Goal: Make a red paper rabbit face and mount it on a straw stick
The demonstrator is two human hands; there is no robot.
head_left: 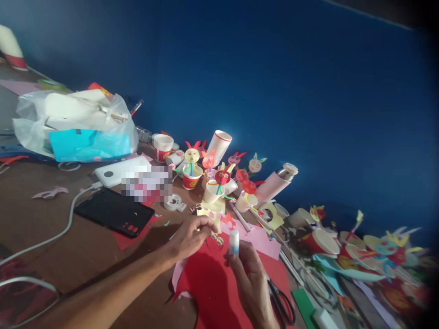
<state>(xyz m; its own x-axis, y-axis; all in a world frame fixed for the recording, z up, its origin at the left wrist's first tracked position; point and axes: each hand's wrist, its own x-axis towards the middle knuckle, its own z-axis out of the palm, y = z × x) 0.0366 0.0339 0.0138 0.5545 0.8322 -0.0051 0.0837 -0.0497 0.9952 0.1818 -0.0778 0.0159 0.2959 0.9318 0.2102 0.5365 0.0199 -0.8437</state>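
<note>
Red paper (212,283) lies in front of me on the brown table. Over its upper left edge, my left hand (192,237) has its fingers bent together beside yellow paper scraps (211,219); whether anything is between the fingertips is too small to tell. My right hand (248,269) is wrapped round a small white glue stick (234,242), held upright. Between the hands, small striped yellow pieces (217,239) rest on a red round piece. Black scissors (283,304) lie at the right of my right hand.
Paper cups with paper animal faces (192,169) stand along the blue wall. A pink thermos (274,185) leans behind. At left are a black phone (115,212), a white power bank (120,171) with cable, and a plastic bag (78,123). A tape roll (172,202) lies nearer.
</note>
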